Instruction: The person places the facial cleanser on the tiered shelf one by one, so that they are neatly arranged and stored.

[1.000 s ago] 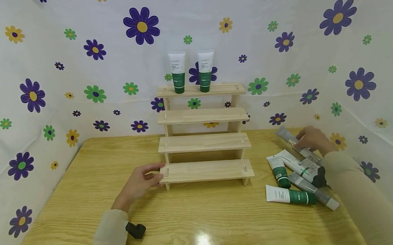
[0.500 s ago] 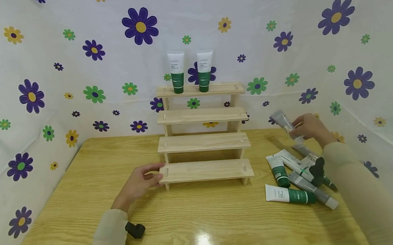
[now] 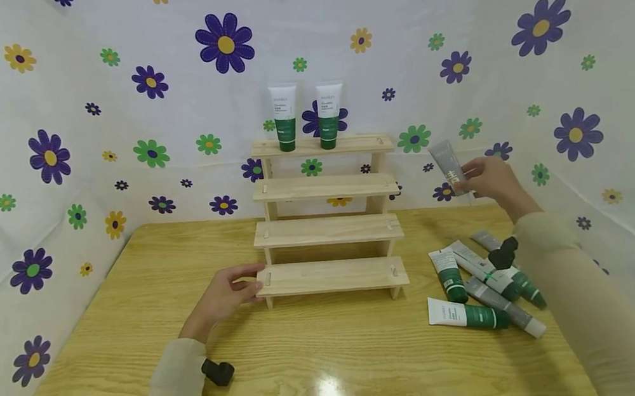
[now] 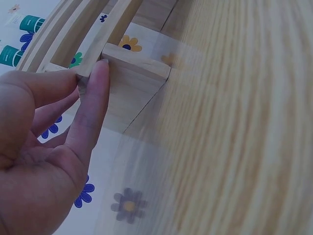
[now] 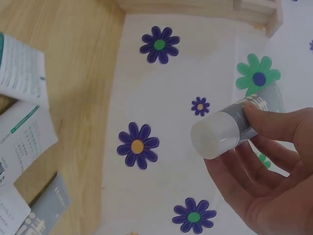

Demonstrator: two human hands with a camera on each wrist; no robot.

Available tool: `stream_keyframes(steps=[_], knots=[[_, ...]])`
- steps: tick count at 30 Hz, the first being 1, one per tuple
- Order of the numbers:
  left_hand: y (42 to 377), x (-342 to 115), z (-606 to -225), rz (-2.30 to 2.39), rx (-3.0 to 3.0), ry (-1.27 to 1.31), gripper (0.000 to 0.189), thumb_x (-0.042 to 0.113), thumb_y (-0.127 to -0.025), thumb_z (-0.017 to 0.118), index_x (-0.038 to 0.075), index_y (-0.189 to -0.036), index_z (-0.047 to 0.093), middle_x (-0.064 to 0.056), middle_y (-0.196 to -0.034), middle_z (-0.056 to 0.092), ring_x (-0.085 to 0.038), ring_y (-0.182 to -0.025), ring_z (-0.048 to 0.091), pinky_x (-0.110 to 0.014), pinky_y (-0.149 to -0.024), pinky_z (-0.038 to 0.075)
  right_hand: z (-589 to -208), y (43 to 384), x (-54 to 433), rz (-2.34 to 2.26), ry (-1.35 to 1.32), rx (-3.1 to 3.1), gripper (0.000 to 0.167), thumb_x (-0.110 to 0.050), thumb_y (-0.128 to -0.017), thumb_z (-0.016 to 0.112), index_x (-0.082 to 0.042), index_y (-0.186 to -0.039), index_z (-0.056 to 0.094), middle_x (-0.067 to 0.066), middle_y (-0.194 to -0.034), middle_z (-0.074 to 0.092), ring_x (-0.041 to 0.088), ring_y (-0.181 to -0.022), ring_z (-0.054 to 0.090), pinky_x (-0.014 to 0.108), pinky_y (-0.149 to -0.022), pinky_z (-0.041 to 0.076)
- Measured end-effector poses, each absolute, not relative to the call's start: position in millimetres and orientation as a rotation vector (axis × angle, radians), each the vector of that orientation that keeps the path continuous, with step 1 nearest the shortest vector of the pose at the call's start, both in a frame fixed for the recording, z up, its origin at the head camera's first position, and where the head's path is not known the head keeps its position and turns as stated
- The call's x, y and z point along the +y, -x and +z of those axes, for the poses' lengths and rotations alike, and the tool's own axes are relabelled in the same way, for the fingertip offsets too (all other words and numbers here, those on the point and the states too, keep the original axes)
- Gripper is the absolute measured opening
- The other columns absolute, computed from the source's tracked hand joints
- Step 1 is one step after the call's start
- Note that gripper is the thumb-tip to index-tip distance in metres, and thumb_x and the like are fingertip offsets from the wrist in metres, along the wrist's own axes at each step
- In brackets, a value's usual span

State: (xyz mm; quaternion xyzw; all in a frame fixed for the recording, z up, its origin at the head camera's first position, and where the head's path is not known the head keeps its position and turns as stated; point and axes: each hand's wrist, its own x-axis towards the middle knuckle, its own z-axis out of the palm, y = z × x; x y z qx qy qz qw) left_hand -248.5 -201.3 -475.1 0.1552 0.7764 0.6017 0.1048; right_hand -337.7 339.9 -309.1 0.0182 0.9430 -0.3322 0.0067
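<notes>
Nearest me is the bare front of the wooden table [image 3: 305,365], with a bright glint on it. A pale sleeve [image 3: 166,391] reaches in over the left side and another [image 3: 599,317] over the right, each with a small black camera at the cuff.

On the right lies a loose heap of tubes, some crossing over others: a white-and-green tube [image 3: 457,312] lies sideways at the front, and others, grey or white and green, lie just behind it.

The left hand [image 3: 220,298] is at the stepped wooden rack [image 3: 333,273], thumb and a finger pinched on the left end of its lowest board.

Beyond the heap, the right hand [image 3: 494,180] is raised clear of the table, thumb and fingers clamped on a grey tube [image 3: 443,159] near its white cap [image 5: 215,135]. The tube tilts, cap end down, to the right of the rack and apart from it.

Farther back, two upright tubes [image 3: 284,109] stand cap down on the rack's top board, slightly apart. Behind everything hangs a white flowered cloth [image 3: 183,115].
</notes>
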Motion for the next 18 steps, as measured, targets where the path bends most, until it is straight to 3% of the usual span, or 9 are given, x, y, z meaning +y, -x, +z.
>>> stream_keyframes(steps=[18], knots=[[248.9, -201.3, -476.4, 1.792, 2.270, -0.459, 0.051, 0.010, -0.102, 0.065, -0.003, -0.149, 0.050, -0.031, -0.150, 0.049, -0.017, -0.106, 0.072, -0.029, -0.087, 0.065, -284.4, 345.4, 296.5, -1.392, -0.091, 2.989, 0.062, -0.025, -0.101, 0.068, 0.004, -0.151, 0.045, 0.030, -0.150, 0.051, 0.045, -0.129, 0.057, 0.054, -0.110, 0.053]])
